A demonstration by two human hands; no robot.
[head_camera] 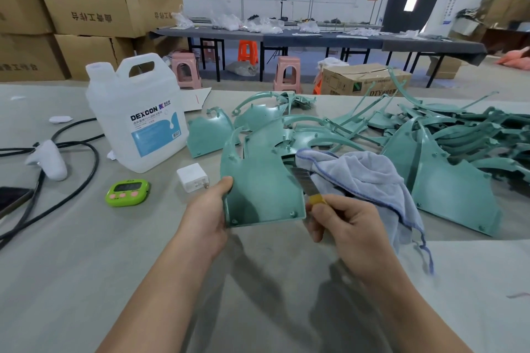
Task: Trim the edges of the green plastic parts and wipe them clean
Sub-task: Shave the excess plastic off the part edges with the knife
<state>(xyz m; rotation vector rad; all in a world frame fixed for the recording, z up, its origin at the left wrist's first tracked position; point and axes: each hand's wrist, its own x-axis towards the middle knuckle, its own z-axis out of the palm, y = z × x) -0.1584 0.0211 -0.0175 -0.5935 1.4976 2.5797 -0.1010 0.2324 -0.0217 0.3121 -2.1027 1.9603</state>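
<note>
My left hand (208,213) grips the left edge of a flat green plastic part (259,189), held up above the table. My right hand (348,228) holds a utility knife (305,188) with a yellow body; its blade lies against the part's right edge. A pale blue-grey cloth (370,180) hangs over the back of my right hand and trails down to the right. A heap of more green plastic parts (447,135) covers the table behind and to the right.
A white DEXCON jug (134,120) stands at the left, with a green timer (127,192), a white charger (192,178), a white controller (50,159) and black cables (71,152) near it. Cardboard boxes (86,8) are stacked behind.
</note>
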